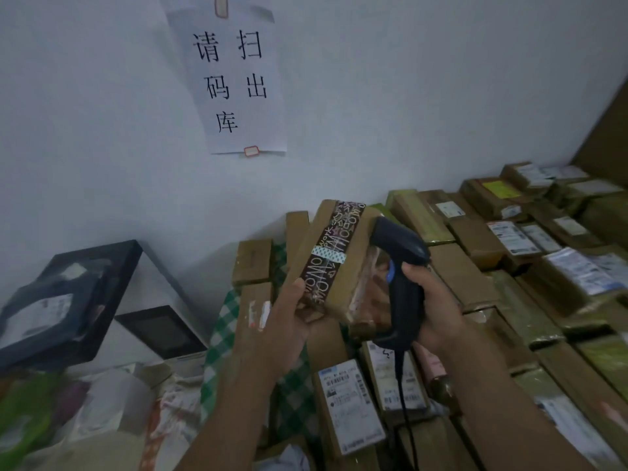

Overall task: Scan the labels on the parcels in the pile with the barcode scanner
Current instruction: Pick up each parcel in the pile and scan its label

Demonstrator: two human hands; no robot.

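Left hand [289, 321] grips 1 brown cardboard parcel with dark patterned tape [334, 253], lifted above the pile of labelled cardboard parcels [509, 266], while right hand [435, 300] clasps the black corded barcode scanner [402, 266], aimed at its side, presumably seeking the label.

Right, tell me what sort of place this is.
Probably a parcel depot or stockroom: a pile of labelled cardboard parcels, a barcode scanner in the right hand, a printed sign taped up.
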